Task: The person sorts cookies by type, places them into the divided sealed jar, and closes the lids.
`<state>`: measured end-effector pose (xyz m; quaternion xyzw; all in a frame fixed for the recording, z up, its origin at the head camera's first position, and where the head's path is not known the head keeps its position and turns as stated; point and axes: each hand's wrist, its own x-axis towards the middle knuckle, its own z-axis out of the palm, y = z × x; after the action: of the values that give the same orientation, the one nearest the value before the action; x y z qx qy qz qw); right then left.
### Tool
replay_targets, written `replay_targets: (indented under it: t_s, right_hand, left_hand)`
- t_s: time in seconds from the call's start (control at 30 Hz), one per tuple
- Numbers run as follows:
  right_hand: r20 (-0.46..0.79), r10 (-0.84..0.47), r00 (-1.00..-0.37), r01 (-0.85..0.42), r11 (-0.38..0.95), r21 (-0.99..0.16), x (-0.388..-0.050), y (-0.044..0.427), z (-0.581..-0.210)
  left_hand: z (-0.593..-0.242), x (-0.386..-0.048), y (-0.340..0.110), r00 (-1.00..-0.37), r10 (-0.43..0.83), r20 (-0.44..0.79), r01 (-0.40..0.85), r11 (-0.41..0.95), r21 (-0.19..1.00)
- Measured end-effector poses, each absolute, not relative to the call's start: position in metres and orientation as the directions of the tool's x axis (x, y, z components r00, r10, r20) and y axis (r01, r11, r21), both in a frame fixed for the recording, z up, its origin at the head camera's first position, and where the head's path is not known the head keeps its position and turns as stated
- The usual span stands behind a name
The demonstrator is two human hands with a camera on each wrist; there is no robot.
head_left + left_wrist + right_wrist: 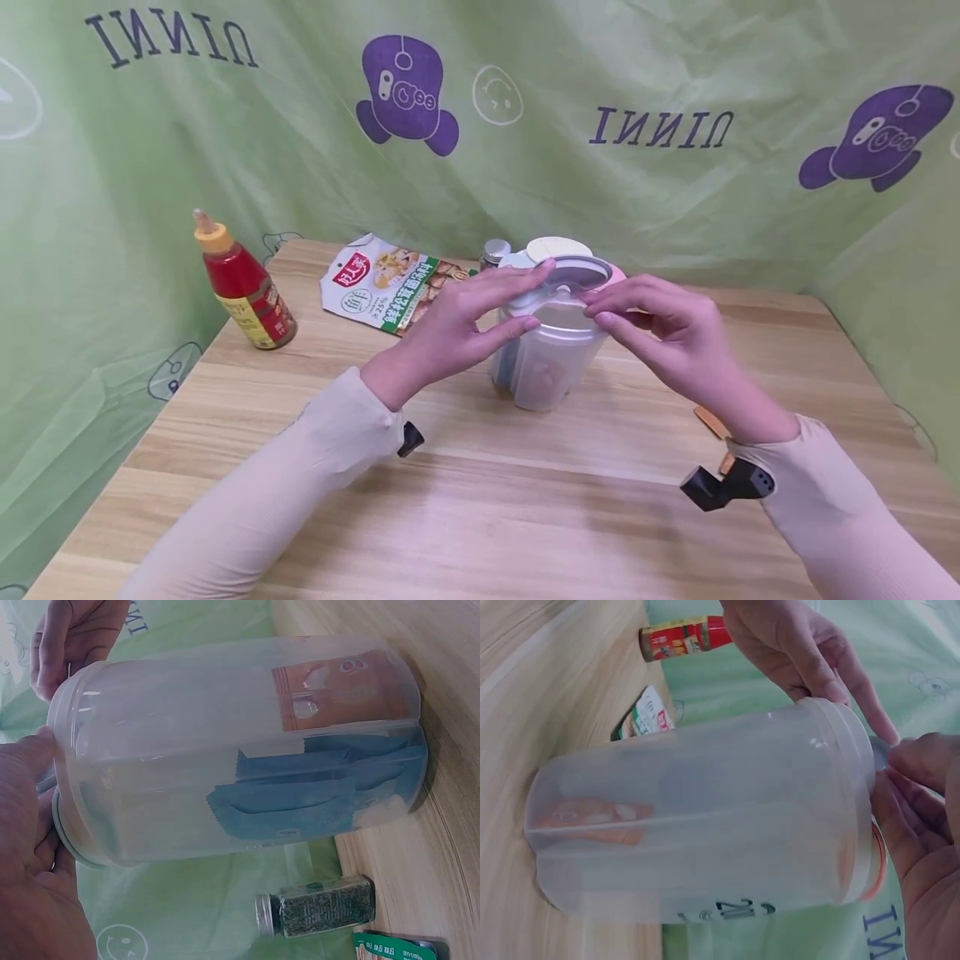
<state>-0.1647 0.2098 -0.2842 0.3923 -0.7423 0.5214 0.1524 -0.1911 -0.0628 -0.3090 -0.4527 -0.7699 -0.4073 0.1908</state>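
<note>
A translucent container (542, 375) stands upright on the table, its grey flap (579, 272) raised over an opening. My left hand (468, 321) has straight fingers touching the flap and the lid's near side. My right hand (667, 329) pinches at the opening's right edge with thumb and fingertips; exactly which part lies between them is hidden. In the left wrist view, an orange packet (345, 690) and blue packets (292, 802) lie inside the container's compartments. The right wrist view shows both hands at the lid (847, 772).
A red sauce bottle (251, 292) stands at the left of the wooden table (480, 508). The snack bag (378, 283) lies behind my left hand. A small jar (322, 907) with dark green contents stands beside the container. An orange item (711, 422) lies near my right wrist.
</note>
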Motion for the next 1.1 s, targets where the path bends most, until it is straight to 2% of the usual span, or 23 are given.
replay_targets:
  t_s: [0.17, 0.33, 0.53, 0.67, 0.83, 1.1]
  right_hand:
    - [0.647, -0.328, -0.688, -0.69, 0.021, -0.724, -0.16, 0.227, -0.285]
    - [0.627, -0.258, -0.735, -0.656, 0.037, -0.753, -0.157, 0.255, -0.292]
    - [0.498, -0.18, -0.848, -0.529, 0.243, -0.813, -0.157, 0.298, -0.306]
    - [0.394, -0.078, -0.916, -0.382, 0.472, -0.795, -0.157, 0.326, -0.318]
    - [0.261, -0.045, -0.964, -0.226, 0.653, -0.723, -0.157, 0.361, -0.334]
    - [0.018, -0.124, -0.992, -0.115, 0.847, -0.519, -0.165, 0.397, -0.37]
  left_hand:
    - [-0.31, -0.191, -0.062, -0.519, 0.532, 0.669, 0.851, 0.251, 0.461]
    - [-0.312, -0.191, -0.062, -0.512, 0.527, 0.678, 0.856, 0.247, 0.455]
    - [-0.312, -0.192, -0.062, -0.514, 0.529, 0.676, 0.854, 0.245, 0.458]
    - [-0.312, -0.192, -0.061, -0.512, 0.528, 0.677, 0.856, 0.244, 0.456]
    - [-0.31, -0.193, -0.061, -0.518, 0.532, 0.67, 0.852, 0.251, 0.459]
    - [-0.311, -0.191, -0.061, -0.532, 0.524, 0.665, 0.842, 0.242, 0.482]
